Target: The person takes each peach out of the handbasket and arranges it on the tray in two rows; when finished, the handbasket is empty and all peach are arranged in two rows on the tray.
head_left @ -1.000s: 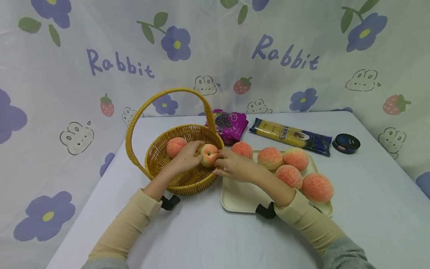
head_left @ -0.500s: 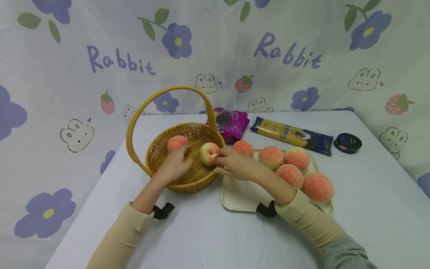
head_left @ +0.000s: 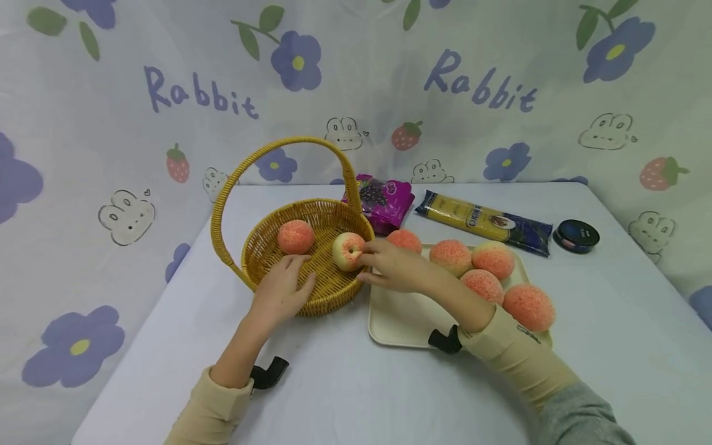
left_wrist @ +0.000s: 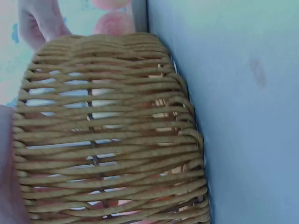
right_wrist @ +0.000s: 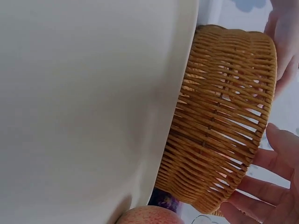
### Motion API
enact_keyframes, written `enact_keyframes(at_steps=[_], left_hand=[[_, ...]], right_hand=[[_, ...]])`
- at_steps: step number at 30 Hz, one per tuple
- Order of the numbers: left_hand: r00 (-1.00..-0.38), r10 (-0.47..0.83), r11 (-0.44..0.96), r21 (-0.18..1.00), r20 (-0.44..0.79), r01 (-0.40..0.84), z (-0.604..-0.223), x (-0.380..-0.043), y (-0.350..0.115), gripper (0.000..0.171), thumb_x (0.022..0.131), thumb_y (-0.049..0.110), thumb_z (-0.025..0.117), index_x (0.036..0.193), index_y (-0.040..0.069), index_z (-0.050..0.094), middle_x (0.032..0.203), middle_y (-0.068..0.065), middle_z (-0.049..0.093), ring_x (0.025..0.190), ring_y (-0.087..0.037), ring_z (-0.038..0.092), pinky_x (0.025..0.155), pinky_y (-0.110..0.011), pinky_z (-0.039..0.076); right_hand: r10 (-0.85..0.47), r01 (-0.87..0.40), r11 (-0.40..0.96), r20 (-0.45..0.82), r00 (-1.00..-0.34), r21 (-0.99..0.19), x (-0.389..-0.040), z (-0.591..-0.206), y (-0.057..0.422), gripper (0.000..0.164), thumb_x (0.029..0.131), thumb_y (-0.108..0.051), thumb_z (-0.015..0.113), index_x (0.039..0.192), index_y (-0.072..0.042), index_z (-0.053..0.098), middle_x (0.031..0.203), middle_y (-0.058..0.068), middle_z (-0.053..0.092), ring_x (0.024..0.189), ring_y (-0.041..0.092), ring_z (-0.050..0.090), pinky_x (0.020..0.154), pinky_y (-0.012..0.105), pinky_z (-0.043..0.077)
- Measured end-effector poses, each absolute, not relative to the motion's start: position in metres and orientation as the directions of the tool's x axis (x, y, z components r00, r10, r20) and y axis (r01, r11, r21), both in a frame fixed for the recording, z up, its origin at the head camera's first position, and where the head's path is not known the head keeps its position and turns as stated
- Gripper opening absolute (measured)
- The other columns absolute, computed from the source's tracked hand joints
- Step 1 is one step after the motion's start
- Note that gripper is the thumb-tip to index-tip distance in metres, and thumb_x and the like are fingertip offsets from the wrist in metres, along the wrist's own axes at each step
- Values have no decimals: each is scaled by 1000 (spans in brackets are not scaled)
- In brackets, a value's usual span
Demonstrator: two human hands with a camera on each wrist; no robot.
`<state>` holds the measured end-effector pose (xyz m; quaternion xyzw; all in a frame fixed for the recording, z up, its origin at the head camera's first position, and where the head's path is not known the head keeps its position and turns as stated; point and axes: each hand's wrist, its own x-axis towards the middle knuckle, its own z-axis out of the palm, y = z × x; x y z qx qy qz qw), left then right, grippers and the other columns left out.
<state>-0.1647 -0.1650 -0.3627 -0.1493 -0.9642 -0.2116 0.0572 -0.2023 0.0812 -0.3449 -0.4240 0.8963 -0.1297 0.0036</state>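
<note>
A wicker basket (head_left: 325, 305) with a tall arched handle holds two pink-and-cream peaches. The left peach (head_left: 296, 237) lies near the basket's back wall. Against its right side sits another peach (head_left: 345, 251), stem end toward me. My right hand (head_left: 396, 267) reaches over the basket's right rim, fingertips at that peach; in the right wrist view its fingers (right_wrist: 261, 189) are spread, the thumb apart. My left hand (head_left: 280, 289) is over the near-left rim, fingers loosely extended, holding nothing. Wicker wall (left_wrist: 112, 130) fills much of the left wrist view.
Right of the basket, a cream tray (head_left: 397, 321) carries several peaches (head_left: 529, 307). Behind them lie a purple grape-printed packet (head_left: 384, 201), a yellow-and-blue pasta packet (head_left: 484, 221) and a round black tin (head_left: 576, 236). A printed curtain (head_left: 356, 74) hangs behind the table.
My left hand has drawn back from the right-hand peach toward the basket's near-left rim. That peach has turned slightly. My right hand stays beside it.
</note>
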Motion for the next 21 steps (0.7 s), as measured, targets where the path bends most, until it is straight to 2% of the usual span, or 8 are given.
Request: enact_keyframes(at_steps=[4, 12, 16, 21], left_hand=[[-919, 298, 891, 269, 260, 365, -370, -159, -166, 38, 91, 32, 49, 116, 5, 60, 116, -15, 57, 109, -34, 52, 88, -50, 40], [-874, 396, 892, 107, 281, 439, -379, -152, -170, 36, 95, 33, 42, 110, 9, 65, 108, -9, 63, 103, -30, 57, 86, -44, 43], [-858, 414, 886, 80, 304, 456, -381, -149, -170, 34, 95, 33, 43, 105, 12, 67, 102, -6, 66, 99, -27, 59, 86, -44, 43], [-845, 423, 885, 54, 328, 463, -383, -148, -172, 35, 95, 35, 41, 99, 14, 69, 98, -4, 67, 98, -25, 59, 88, -43, 40]], right_hand=[[-767, -764, 599, 103, -634, -239, -204, -341, 80, 30, 92, -32, 56, 110, -10, 65, 113, 9, 54, 102, 20, 50, 84, 32, 45], [-798, -809, 541, 164, -580, -229, -216, -328, 70, 22, 90, -21, 60, 105, -6, 61, 116, 17, 52, 96, 23, 53, 81, 33, 46], [-783, -791, 568, 147, -604, -227, -224, -323, 61, 27, 90, -21, 59, 111, -5, 61, 118, 15, 51, 99, 22, 52, 83, 32, 45], [-746, -736, 642, 44, -664, -214, -236, -319, 48, 33, 91, -24, 56, 119, -5, 57, 119, 12, 50, 104, 20, 49, 86, 31, 44]])
